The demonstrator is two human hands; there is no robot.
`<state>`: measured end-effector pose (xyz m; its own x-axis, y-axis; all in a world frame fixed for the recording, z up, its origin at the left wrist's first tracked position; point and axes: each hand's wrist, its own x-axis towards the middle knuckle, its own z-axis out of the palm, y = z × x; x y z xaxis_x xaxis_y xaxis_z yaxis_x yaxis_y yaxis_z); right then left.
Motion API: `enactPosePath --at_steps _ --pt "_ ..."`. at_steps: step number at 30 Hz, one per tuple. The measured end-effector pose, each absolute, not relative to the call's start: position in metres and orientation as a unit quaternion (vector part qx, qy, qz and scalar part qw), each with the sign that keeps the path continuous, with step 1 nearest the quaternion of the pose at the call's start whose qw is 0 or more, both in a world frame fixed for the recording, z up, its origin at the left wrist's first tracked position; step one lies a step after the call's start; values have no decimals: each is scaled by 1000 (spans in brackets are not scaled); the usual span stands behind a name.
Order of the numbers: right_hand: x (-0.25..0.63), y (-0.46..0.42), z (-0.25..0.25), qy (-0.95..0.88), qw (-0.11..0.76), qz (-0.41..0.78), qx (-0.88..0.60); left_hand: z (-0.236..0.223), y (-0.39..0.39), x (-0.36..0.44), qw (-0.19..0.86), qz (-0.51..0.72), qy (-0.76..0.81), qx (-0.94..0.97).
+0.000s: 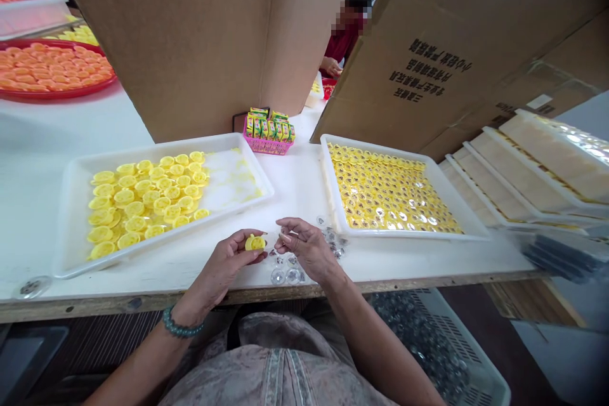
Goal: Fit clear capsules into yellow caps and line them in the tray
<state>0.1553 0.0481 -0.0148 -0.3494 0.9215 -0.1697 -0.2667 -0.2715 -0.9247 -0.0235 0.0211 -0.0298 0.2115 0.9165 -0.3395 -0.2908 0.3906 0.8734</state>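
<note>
My left hand [233,260] is closed round the edge of a small yellow plastic piece [255,243], round with a little knob, its hollow side facing up. Close by on the right, my right hand [307,247] has its thumb and fingers pinched together; whatever lies between the fingertips is too small to make out. Under and beside that hand lie several clear round discs [285,276] with dark marks. To the left a white tray [66,222] holds many loose yellow pieces [152,193]. Another white tray [328,171] at the right bears rows of yellow pieces with shiny discs in them [385,190].
A pink basket [269,146] of small boxes stands behind the trays. Cardboard sheets [190,32] rise at the back. Stacked trays [518,171] stand at far right. A crate [476,342] of clear parts sits below the table edge. A co-worker [345,44] is beyond the cardboard.
</note>
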Motion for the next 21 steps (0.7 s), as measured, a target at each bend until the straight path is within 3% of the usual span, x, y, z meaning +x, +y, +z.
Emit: enactPosePath --at_steps 10,21 --pt "159 43 -22 -412 493 649 -408 -28 17 -19 704 415 462 344" --pt "154 39 -20 -267 500 747 -347 -28 17 -17 707 418 451 349"
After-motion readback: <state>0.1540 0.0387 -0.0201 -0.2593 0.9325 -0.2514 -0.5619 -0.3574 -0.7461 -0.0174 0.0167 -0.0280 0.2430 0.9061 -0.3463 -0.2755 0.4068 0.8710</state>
